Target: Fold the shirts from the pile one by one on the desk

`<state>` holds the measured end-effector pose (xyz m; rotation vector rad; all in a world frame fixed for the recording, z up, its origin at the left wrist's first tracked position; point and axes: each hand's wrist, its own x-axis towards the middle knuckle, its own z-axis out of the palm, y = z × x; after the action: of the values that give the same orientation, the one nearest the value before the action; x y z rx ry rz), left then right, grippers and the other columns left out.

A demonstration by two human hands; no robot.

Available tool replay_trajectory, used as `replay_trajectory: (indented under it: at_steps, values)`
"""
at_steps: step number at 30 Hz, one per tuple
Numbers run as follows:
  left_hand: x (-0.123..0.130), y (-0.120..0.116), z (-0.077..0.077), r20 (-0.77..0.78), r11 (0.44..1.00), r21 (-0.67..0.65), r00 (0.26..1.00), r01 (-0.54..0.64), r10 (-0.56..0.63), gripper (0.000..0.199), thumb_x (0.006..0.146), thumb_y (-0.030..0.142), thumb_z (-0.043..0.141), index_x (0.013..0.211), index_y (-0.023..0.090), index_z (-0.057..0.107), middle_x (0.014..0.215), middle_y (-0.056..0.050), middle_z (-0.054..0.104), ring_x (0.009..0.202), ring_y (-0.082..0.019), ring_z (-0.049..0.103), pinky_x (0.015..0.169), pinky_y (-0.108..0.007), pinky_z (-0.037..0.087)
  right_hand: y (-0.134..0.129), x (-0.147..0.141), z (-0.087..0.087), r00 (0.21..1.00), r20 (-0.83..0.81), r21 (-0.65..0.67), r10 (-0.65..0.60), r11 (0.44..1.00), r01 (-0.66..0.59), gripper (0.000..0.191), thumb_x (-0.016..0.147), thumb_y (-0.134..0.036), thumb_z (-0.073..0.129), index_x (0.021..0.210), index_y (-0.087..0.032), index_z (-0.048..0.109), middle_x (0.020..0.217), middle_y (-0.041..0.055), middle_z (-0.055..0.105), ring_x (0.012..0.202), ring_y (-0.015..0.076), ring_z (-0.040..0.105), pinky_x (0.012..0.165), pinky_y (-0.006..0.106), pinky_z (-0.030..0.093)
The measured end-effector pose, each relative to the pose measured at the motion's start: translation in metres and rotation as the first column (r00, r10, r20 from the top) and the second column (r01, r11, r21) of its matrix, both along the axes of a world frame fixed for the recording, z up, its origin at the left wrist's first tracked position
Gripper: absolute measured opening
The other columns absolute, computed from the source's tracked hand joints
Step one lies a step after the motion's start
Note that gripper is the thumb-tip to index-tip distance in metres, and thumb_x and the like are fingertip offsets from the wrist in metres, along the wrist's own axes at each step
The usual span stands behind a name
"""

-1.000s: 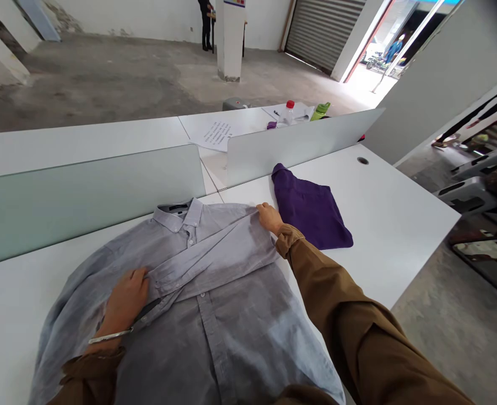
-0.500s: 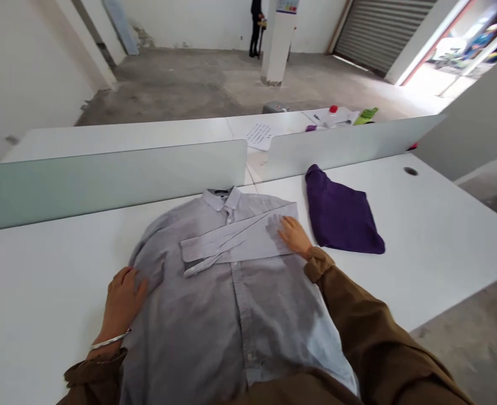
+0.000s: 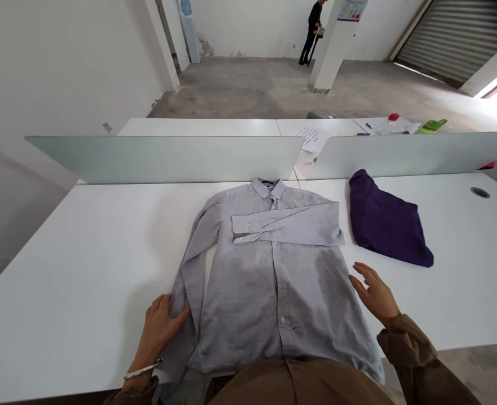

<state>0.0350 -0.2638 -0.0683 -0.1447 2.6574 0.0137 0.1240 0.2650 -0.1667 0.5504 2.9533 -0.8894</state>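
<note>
A grey button-up shirt [image 3: 269, 287] lies face up on the white desk [image 3: 84, 270], collar away from me. One of its sleeves is folded across the chest, and the other runs down the shirt's left side. My left hand [image 3: 159, 332] rests flat on that lower sleeve near the hem. My right hand [image 3: 375, 295] is off the shirt, fingers apart, just beside its right hem, touching nothing I can make out. A folded purple cloth [image 3: 385, 222] lies to the right of the shirt, beyond my right hand.
Frosted glass dividers [image 3: 164, 160] stand along the desk's far side. Behind them, a second desk holds a paper sheet [image 3: 313, 138] and a red-capped bottle [image 3: 394, 121]. A cable grommet [image 3: 480, 192] sits at the right. A person [image 3: 311, 34] stands far off.
My right hand has let go of the folded sleeve and moved back toward me, off the shirt. My left hand has slid down the shirt's left side. The view has swung left.
</note>
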Motion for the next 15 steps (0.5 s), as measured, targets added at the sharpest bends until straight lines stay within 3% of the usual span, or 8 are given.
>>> replay_trajectory:
  at_steps: [4, 7, 10, 12, 15]
  values:
    - [0.020, -0.003, 0.011, 0.060, 0.996, -0.041, 0.995, -0.079, 0.081, 0.059, 0.067, 0.048, 0.041, 0.108, 0.006, 0.046, 0.105, -0.016, 0.052, 0.107, -0.028, 0.044, 0.089, -0.038, 0.037, -0.002, 0.021, 0.011, 1.000, 0.016, -0.005, -0.022, 1.000, 0.022, 0.037, 0.079, -0.044, 0.041, 0.101, -0.017, 0.054, 0.114, 0.0094, 0.053, 0.085, 0.0177, 0.059, 0.054, 0.026, 0.052]
    - [0.029, -0.016, 0.014, 0.164, 0.996, -0.057, 0.983, -0.074, 0.082, 0.039, 0.068, 0.042, 0.035, 0.083, 0.012, 0.054, 0.084, -0.014, 0.057, 0.088, -0.027, 0.053, 0.080, -0.038, 0.040, -0.006, 0.034, 0.014, 0.999, 0.023, -0.034, -0.024, 0.999, 0.025, 0.036, 0.079, -0.044, 0.041, 0.099, -0.017, 0.055, 0.113, 0.0096, 0.054, 0.083, 0.0169, 0.060, 0.056, 0.026, 0.053]
    - [0.027, -0.034, 0.020, 0.202, 0.977, 0.034, 0.959, -0.212, 0.201, 0.032, 0.068, 0.041, 0.034, 0.074, 0.016, 0.054, 0.080, -0.011, 0.060, 0.080, -0.025, 0.056, 0.075, -0.036, 0.043, -0.013, 0.045, 0.013, 1.000, 0.027, -0.092, -0.008, 0.996, 0.011, 0.034, 0.079, -0.043, 0.041, 0.096, -0.017, 0.055, 0.110, 0.0101, 0.055, 0.080, 0.0163, 0.060, 0.058, 0.027, 0.054]
    - [0.019, -0.050, 0.030, 0.188, 0.920, 0.138, 0.921, -0.368, 0.340, 0.032, 0.067, 0.043, 0.038, 0.077, 0.018, 0.055, 0.079, -0.007, 0.063, 0.076, -0.023, 0.058, 0.072, -0.035, 0.045, -0.017, 0.050, 0.012, 1.000, 0.025, -0.133, 0.004, 0.991, -0.001, 0.033, 0.079, -0.043, 0.041, 0.095, -0.017, 0.055, 0.109, 0.0104, 0.055, 0.080, 0.0160, 0.060, 0.060, 0.027, 0.054]
    - [-0.007, -0.077, 0.058, 0.127, 0.807, 0.257, 0.847, -0.531, 0.517, 0.033, 0.062, 0.046, 0.047, 0.079, 0.019, 0.055, 0.068, -0.002, 0.064, 0.067, -0.022, 0.059, 0.063, -0.032, 0.048, -0.023, 0.054, 0.013, 0.999, 0.028, -0.181, 0.020, 0.983, -0.015, 0.032, 0.079, -0.041, 0.040, 0.093, -0.017, 0.055, 0.108, 0.0107, 0.055, 0.077, 0.0152, 0.060, 0.060, 0.027, 0.053]
